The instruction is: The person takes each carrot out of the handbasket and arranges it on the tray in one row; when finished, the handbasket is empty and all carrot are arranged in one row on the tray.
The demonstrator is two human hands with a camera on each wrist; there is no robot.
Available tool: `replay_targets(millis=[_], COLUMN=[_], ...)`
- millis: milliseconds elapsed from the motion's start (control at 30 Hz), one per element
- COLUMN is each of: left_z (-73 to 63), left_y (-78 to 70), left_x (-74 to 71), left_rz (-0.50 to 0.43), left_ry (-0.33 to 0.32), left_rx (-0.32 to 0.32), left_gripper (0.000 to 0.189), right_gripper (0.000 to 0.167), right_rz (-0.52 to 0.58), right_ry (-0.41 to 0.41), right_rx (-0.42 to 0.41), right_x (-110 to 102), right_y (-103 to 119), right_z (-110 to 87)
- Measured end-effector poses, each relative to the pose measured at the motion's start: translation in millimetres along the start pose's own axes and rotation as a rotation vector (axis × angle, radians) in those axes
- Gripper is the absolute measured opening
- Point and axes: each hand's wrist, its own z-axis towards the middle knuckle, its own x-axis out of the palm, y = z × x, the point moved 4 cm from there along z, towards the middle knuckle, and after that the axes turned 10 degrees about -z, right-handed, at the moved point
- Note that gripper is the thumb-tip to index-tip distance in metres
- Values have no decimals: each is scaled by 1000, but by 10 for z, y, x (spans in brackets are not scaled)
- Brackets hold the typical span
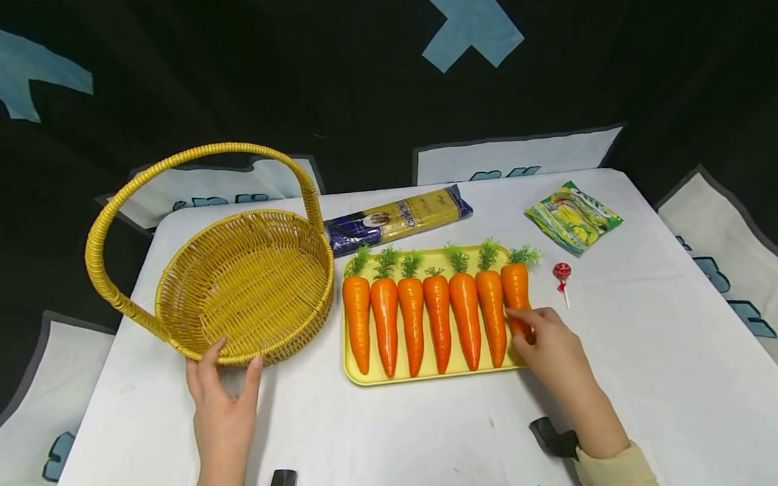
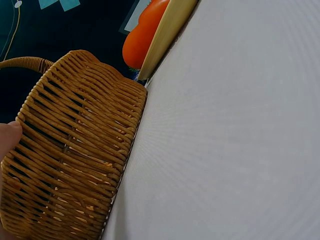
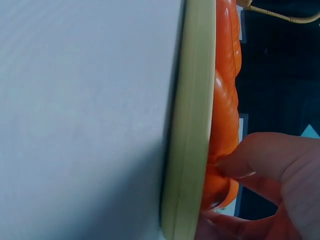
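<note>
A yellow wicker basket (image 1: pixel 302 332) with a tall arched handle stands at the left, nothing in its bowl. My left hand (image 1: pixel 224 413) holds its near rim, index finger over the edge and thumb at the outside. The left thumb (image 2: pixel 9 136) shows at the rim in the left wrist view. On a yellow tray (image 1: pixel 394 379), several orange carrots with green tops lie side by side. With thumb and fingers my right hand (image 1: pixel 553 348) pinches the lower end of the rightmost carrot (image 1: pixel 516 288). In the right wrist view, that carrot (image 3: pixel 220 182) rests against the tray's rim.
Behind the tray lies a blue and gold packet (image 1: pixel 401 220), its left end beside the basket. A green and yellow packet (image 1: pixel 573 219) and a red lollipop (image 1: pixel 561 271) are at the right. The white tabletop (image 1: pixel 396 443) ends before a dark patterned cloth (image 1: pixel 357 79).
</note>
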Motion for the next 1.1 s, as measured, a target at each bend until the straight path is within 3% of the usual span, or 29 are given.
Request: replay_targets(millis=[500,800,1100], left_z=[-38,-14,28], left_y=[78,103,69], left_x=[-156,-92,-65], left_rz=[-27,-41,11], left_ry=[-88,-46,-13], left_rx=[-28,-43,-50], left_gripper=[65,67,72], right_gripper=[32,29,38], right_rz=[-170,-108,-18], right_ry=[-51,-18,-125], right_rx=[-144,-119,-136], right_x=[66,101,-102], right_y=[321,215,236], right_z=[221,118,136])
